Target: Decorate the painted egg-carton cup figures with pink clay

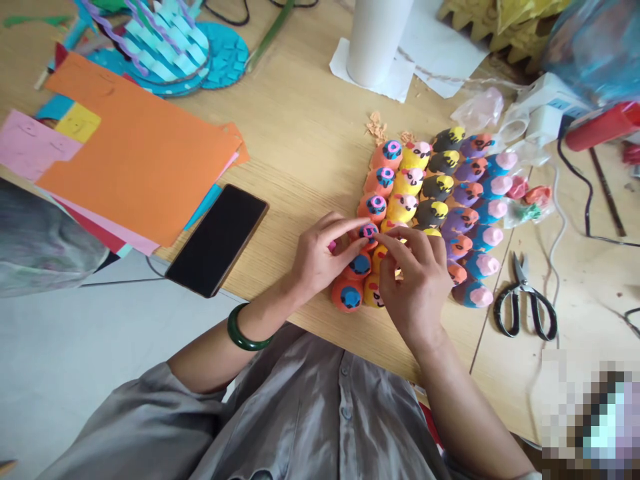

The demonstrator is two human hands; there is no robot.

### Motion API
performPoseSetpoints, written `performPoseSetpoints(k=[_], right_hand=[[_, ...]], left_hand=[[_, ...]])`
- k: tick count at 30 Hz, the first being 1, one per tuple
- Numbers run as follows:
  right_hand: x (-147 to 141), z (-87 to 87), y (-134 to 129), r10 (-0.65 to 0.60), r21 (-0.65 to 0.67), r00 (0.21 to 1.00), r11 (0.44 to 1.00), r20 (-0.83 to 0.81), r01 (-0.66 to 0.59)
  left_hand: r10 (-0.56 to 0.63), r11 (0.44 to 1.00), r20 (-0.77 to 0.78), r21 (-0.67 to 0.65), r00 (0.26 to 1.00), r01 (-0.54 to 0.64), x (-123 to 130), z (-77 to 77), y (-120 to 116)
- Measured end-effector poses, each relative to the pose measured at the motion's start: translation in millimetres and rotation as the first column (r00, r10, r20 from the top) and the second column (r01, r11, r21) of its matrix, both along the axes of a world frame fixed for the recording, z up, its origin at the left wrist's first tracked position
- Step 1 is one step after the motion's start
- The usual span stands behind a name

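A painted egg tray [414, 208] lies bump side up near the table's front edge, its rows orange, yellow, dark grey, purple and blue, several with small modelled features. My left hand [323, 257] is bent around an orange bump in the nearest left row, with a bit of pink clay [332, 246] showing between thumb and index finger. On that bump's blue top sits a pink clay ring [369, 231]. My right hand [417, 280] reaches over the yellow row, fingers curled and fingertips at the ring's edge. Two nearer orange bumps [347, 295] have plain blue tops.
A black phone [217, 240] and orange paper sheets [135, 150] lie left. Black-handled scissors [524, 297] rest right of the tray. Behind are a white cylinder [377, 43], a white power strip [553, 107] with cables, and orange crumbs [376, 127]. Bagged coloured clay [535, 200] lies beside the tray.
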State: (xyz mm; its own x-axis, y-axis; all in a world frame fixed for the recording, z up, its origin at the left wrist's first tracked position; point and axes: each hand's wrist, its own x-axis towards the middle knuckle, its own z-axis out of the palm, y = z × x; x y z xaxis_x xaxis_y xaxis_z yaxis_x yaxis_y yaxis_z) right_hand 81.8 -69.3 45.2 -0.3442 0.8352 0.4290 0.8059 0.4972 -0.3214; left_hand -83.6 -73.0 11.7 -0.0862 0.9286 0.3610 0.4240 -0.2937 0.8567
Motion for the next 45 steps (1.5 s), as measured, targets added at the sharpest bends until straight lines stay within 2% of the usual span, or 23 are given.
performPoseSetpoints(k=[4,7,9,11,13,15,19,22,25,29,33,35,37,41,43,45], right_hand=[[3,-0.2,0,-0.019,0.002,0.996,1.0,-0.088,0.02],[9,2.4,-3,-0.026,-0.009,0.974,1.0,-0.223,0.025],[14,5.6,-8,-0.024,-0.027,0.951,0.999,-0.31,0.016],[18,9.4,-16,-0.016,-0.071,0.923,0.997,-0.385,-0.012],[21,12.7,-27,0.006,-0.123,0.892,0.99,-0.453,-0.069],[22,14.2,-39,0.057,-0.158,0.863,0.975,-0.501,-0.157],[19,11.1,-62,0.2,-0.197,0.835,0.919,-0.513,-0.342],[19,8.2,-74,0.203,-0.176,0.83,0.925,-0.52,-0.337],[26,6.5,-82,0.152,-0.194,0.832,0.936,-0.534,-0.295],[42,1.1,-92,0.097,-0.215,0.843,0.946,-0.529,-0.243],[52,-6.3,-106,0.093,-0.24,0.816,0.932,-0.57,-0.273],[55,-8.9,-112,0.04,-0.276,0.789,0.925,-0.613,-0.261],[57,-10.6,-116,-0.068,-0.34,0.734,0.912,-0.675,-0.228],[62,-12.4,-117,-0.282,-0.496,0.581,0.832,-0.764,-0.249],[65,-13.3,-116,-0.324,-0.534,0.564,0.806,-0.76,-0.255],[67,-14.3,-115,-0.301,-0.518,0.594,0.822,-0.746,-0.234]], left_hand=[[-0.004,1.0,0.048,-0.014,0.999,0.005,0,-0.7,0],[0.022,0.998,0.203,-0.064,0.979,-0.009,-5,1.1,-1],[0.035,0.992,0.429,-0.127,0.903,0.022,-8,4.0,-3],[0.038,0.981,0.651,-0.169,0.758,0.096,-10,9.4,-9],[0.032,0.966,0.767,-0.188,0.641,0.178,-8,18.1,-19],[-0.006,0.938,0.797,-0.205,0.604,0.279,-2,28.6,-35],[-0.157,0.853,0.763,-0.215,0.627,0.475,18,45.2,-70],[-0.207,0.838,0.713,-0.224,0.67,0.497,32,49.9,-85],[-0.148,0.83,0.677,-0.311,0.721,0.463,41,51.2,-89],[0.005,0.814,0.676,-0.43,0.736,0.39,48,49.4,-91],[0.026,0.815,0.617,-0.469,0.787,0.341,52,44.3,-97],[-0.009,0.819,0.563,-0.47,0.827,0.329,54,41.7,-100],[-0.057,0.813,0.537,-0.464,0.842,0.351,58,38.7,-102],[-0.111,0.821,0.568,-0.41,0.816,0.397,65,30.8,-103],[-0.099,0.835,0.584,-0.391,0.805,0.387,67,27.0,-103],[-0.067,0.836,0.593,-0.406,0.803,0.369,68,24.9,-104]])
